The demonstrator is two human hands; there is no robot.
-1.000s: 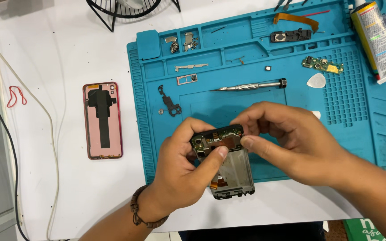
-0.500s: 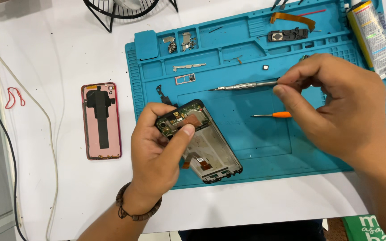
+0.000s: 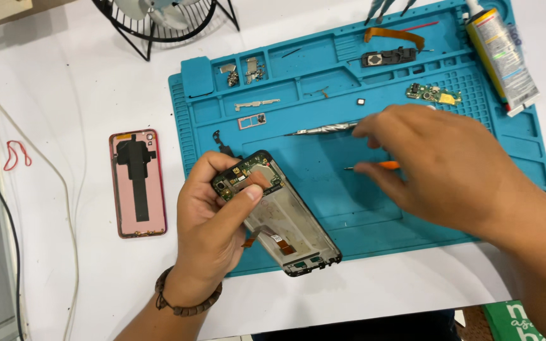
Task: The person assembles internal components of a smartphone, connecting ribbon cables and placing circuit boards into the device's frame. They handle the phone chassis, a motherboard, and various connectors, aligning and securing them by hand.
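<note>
- The left hand [image 3: 213, 233] grasps the opened phone [image 3: 276, 215] at its top end, thumb on the board; the phone lies tilted over the front edge of the blue mat [image 3: 323, 88].
- The right hand [image 3: 431, 167] is over the mat's middle, fingers closing on the orange screwdriver [image 3: 383, 165]; whether it already grips is perhaps unclear.
- Risk: the phone's loose orange flex cable [image 3: 266, 237] could snag.
- Small parts crowd the mat's back; white table is open to its left.

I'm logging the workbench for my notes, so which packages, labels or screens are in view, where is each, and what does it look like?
Glue tube: top right corner of the blue mat, lying slanted, long, with a yellow, white and dark printed label.
Green package: bottom right edge, mostly cut off, green with white lettering.
Opened phone frame: held by the left hand at the mat's lower left; only its inside shows, no screen face.
</note>
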